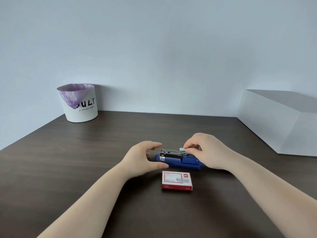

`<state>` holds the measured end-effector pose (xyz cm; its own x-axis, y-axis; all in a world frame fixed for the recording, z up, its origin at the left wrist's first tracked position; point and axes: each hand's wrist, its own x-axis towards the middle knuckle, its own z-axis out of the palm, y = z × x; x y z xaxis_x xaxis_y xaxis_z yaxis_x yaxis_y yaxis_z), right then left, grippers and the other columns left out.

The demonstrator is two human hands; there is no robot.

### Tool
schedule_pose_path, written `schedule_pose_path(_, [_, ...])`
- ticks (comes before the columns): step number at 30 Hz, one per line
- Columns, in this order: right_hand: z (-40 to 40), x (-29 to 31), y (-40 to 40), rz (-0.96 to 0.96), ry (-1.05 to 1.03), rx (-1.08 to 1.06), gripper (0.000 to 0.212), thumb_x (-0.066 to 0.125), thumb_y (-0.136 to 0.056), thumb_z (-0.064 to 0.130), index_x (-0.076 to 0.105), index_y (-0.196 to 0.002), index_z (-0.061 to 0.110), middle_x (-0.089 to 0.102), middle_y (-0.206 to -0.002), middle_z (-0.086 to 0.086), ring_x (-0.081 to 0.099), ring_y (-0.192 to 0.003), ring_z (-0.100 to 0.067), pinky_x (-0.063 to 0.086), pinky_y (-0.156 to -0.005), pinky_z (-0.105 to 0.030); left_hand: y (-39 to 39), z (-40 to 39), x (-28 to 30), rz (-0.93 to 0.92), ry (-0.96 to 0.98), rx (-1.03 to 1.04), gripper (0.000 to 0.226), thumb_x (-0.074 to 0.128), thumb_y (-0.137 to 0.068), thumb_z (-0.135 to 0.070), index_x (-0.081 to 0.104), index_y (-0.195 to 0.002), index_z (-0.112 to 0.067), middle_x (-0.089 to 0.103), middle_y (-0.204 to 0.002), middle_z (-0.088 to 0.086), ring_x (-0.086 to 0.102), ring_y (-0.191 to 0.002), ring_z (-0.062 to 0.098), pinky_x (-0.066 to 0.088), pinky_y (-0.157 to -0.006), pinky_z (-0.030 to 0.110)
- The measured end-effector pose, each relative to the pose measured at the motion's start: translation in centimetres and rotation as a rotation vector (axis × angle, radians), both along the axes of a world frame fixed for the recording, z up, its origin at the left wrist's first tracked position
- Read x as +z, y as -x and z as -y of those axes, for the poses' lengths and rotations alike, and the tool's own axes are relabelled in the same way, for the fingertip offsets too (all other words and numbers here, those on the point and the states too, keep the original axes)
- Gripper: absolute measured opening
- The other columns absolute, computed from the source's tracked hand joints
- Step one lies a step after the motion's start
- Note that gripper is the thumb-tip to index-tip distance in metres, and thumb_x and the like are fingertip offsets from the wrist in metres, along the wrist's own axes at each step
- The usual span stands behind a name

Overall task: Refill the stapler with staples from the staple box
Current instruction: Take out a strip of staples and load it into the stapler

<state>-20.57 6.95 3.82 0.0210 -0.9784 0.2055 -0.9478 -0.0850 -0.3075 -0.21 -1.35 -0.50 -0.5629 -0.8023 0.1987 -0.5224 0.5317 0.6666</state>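
Note:
A blue stapler (176, 163) lies flat on the dark wooden desk, and its metal staple channel (173, 152) is exposed on top. My right hand (208, 150) pinches a short silver strip of staples (182, 149) just above the channel's right part. My left hand (143, 157) curls around the stapler's left end, with the thumb at its near side and the fingers arched above, apart from the metal. The red and white staple box (176, 180) lies shut on the desk just in front of the stapler.
A white bin (80, 107) with a purple liner stands at the back left against the wall. A large white box (281, 121) occupies the right side. The dark desk (85, 160) stretches left of the hands.

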Motion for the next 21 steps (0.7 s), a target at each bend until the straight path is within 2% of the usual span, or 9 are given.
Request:
schedule_pose_path(3, [0.60, -0.40, -0.19, -0.044, -0.015, -0.011, 0.019, 0.053, -0.091, 0.022, 0.071, -0.096, 0.017, 0.059, -0.089, 0.003, 0.049, -0.069, -0.005, 0.036, -0.068, -0.020, 0.47, 0.38, -0.48, 0.055, -0.020, -0.030, 0.069, 0.080, -0.066, -0.038, 0.052, -0.129, -0.028, 0.059, -0.127, -0.013, 0.055, -0.115, 0.005, 0.041, -0.104, 0.025])
schedule_pose_path(6, [0.97, -0.72, -0.41, -0.072, -0.029, -0.008, 0.021, 0.052, -0.092, 0.021, 0.072, -0.096, 0.016, 0.063, -0.092, -0.001, 0.056, -0.077, -0.016, 0.039, -0.067, -0.023, 0.70, 0.52, -0.50, 0.059, 0.004, -0.066, 0.046, 0.077, -0.070, -0.033, 0.063, -0.114, -0.030, 0.068, -0.112, -0.013, 0.061, -0.103, 0.007, 0.047, -0.099, 0.031])
schedule_pose_path(9, [1.03, -0.76, -0.36, -0.090, -0.037, 0.011, 0.022, 0.051, -0.093, 0.021, 0.072, -0.096, 0.016, 0.061, -0.087, 0.001, 0.053, -0.072, -0.012, 0.036, -0.060, -0.015, 0.76, 0.72, -0.54, 0.047, 0.011, -0.064, 0.036, 0.076, -0.071, -0.032, 0.067, -0.105, -0.030, 0.070, -0.104, -0.013, 0.063, -0.097, 0.009, 0.050, -0.095, 0.033])
schedule_pose_path(15, [0.57, -0.55, -0.67, -0.084, -0.001, 0.026, 0.023, 0.050, -0.093, 0.021, 0.071, -0.099, 0.016, 0.064, -0.096, -0.005, 0.057, -0.087, -0.018, 0.046, -0.081, -0.031, 0.84, 1.04, -0.77, 0.037, 0.006, -0.071, 0.036, 0.077, -0.070, -0.033, 0.068, -0.104, -0.031, 0.070, -0.102, -0.013, 0.063, -0.097, 0.008, 0.050, -0.094, 0.032])
schedule_pose_path(21, [0.53, -0.84, -0.97, -0.074, 0.009, 0.044, 0.024, 0.049, -0.093, 0.020, 0.072, -0.096, 0.014, 0.064, -0.095, -0.008, 0.056, -0.089, -0.020, 0.045, -0.083, -0.034, 0.77, 0.94, -0.73, 0.042, -0.002, -0.073, 0.035, 0.076, -0.071, -0.033, 0.067, -0.105, -0.031, 0.070, -0.103, -0.014, 0.063, -0.097, 0.007, 0.050, -0.094, 0.031])
